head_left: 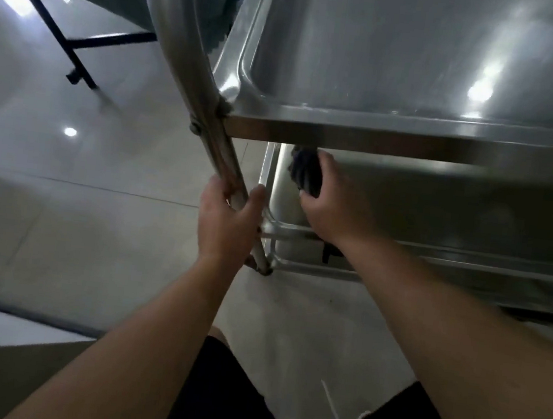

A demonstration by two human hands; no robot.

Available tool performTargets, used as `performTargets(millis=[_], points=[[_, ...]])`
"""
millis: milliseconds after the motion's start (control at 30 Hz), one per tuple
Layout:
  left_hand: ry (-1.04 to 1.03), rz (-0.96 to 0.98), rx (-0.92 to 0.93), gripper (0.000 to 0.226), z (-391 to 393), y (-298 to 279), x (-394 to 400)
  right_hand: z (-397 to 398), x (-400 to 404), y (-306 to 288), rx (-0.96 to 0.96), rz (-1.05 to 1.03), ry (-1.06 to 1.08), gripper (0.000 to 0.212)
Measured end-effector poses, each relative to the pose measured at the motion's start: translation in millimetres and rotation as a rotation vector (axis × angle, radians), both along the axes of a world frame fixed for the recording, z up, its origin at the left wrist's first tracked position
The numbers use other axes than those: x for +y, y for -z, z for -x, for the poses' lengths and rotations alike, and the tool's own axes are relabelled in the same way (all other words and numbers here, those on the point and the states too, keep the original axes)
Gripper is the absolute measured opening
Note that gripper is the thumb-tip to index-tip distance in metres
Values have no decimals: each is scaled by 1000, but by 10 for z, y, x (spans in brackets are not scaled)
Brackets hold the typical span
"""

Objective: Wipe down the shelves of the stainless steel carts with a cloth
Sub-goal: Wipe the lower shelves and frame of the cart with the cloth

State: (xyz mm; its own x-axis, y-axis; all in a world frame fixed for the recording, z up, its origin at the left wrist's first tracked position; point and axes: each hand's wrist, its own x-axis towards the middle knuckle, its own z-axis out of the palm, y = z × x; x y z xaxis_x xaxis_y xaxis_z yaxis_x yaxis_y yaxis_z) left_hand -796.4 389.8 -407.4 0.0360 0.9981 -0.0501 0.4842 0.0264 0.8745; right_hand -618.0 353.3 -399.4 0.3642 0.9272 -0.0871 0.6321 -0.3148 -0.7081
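The right hand [332,202] holds a dark cloth [305,171] against the middle shelf [440,207] of the steel cart, just under the top shelf [388,67]. The left hand [226,217] grips the cart's upright post [210,112] beside that shelf. Judged progress: the middle shelf is being wiped at its near corner; the rest of it and the bottom shelf [398,278] appear to remain. Below the cart lies a glossy pale tiled floor [79,204] reflecting ceiling lights.

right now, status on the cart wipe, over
Left hand grips cart post. Right hand holds dark cloth on middle shelf. Top shelf overhangs it.
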Motion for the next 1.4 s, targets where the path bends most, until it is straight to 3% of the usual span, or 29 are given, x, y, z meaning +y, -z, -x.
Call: performTargets(millis=[67,133,167,233,267,433,600,700,800,933,1133,1267,1400], points=[[-43,-98,-97,19,-56,69,114,72,151,152,-134,-83,-68,72],[-12,-169,-196,22,-95,138,204,188,280,319,-118,-92,-182,70],[-3,-191,-245,30,-117,189,237,244,326,436,-107,-31,-282,68],[-50,-223,-309,37,-169,274,269,378,377,704,-281,149,-508,61],[-78,-240,-331,38,-195,309,275,416,370,843,-375,172,-524,58],[-50,-258,-422,42,-197,390,271,450,180,1134,-390,38,-404,78],[-69,-235,-393,29,-191,394,299,-254,-233,1180,-504,135,-218,82],[-112,-217,-423,28,-231,387,303,-1007,-641,1178,-569,220,3,87],[-136,-215,-439,31,-263,391,319,-1685,-939,1131,-511,394,256,88],[-133,-237,-475,35,-266,419,345,-1779,-706,1154,-509,430,392,96],[-130,-275,-430,41,-256,420,339,-759,316,1182,-513,317,169,86],[-127,-292,-431,43,-234,444,344,228,817,1172,-518,197,-118,76],[-112,-291,-441,42,-229,433,333,291,852,1159,-536,136,-312,73]])
